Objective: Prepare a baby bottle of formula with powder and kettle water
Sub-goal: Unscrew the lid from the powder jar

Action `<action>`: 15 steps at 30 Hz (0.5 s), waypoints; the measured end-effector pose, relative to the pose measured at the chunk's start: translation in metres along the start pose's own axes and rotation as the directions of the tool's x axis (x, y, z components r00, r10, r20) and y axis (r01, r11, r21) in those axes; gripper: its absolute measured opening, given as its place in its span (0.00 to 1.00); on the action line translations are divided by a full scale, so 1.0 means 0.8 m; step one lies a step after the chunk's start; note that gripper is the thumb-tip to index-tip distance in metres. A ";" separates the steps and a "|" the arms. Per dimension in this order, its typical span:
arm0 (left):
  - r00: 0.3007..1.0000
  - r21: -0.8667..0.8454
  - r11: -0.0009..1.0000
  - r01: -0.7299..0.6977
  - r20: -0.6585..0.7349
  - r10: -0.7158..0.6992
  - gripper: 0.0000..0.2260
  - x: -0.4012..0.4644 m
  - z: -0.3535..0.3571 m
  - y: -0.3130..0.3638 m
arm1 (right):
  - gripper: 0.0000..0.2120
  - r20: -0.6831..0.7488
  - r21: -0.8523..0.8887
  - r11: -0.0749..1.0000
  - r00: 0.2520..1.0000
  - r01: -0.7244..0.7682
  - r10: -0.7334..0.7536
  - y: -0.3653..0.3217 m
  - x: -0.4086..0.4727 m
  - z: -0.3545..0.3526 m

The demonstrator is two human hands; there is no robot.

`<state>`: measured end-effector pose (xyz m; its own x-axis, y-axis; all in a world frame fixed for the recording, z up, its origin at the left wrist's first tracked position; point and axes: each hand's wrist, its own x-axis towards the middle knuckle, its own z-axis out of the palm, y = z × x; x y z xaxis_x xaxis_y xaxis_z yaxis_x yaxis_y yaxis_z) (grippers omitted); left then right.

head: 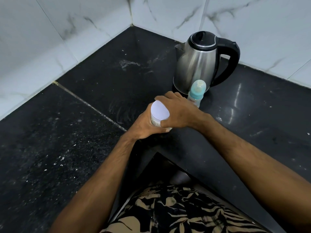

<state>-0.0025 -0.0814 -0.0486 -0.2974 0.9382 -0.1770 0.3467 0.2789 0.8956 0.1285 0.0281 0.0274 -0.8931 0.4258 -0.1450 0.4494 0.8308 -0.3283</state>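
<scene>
Gripping the powder jar [155, 121] at mid-frame, my left hand [145, 126] wraps round its body while my right hand [176, 111] curls its fingers over the white lid [159, 111]. Just past my knuckles the baby bottle [196, 95] stands upright on the black desk [67, 132], right in front of the steel kettle [198, 63].

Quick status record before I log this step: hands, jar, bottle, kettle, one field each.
left hand: grips the powder jar around its body
right hand: fingers curled over the jar's white lid
powder jar: lid still on, at the counter edge
baby bottle: upright, teal collar, cap on, in front of kettle
kettle: steel, lid closed, handle to the right
</scene>
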 end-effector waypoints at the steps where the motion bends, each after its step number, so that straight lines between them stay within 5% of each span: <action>1: 1.000 -0.005 1.000 0.003 0.001 -0.003 0.44 0.000 0.001 0.000 | 0.42 0.031 0.022 1.000 0.999 0.020 -0.020 0.002 0.003 -0.002; 15: 1.000 -0.040 0.999 -0.009 0.001 0.009 0.47 0.000 0.002 0.001 | 0.41 0.022 0.165 0.979 0.992 0.121 -0.126 0.017 0.004 0.000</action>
<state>-0.0007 -0.0805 -0.0488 -0.2932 0.9409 -0.1693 0.3134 0.2619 0.9128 0.1320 0.0407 0.0222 -0.9429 0.3097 -0.1229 0.3288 0.8054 -0.4931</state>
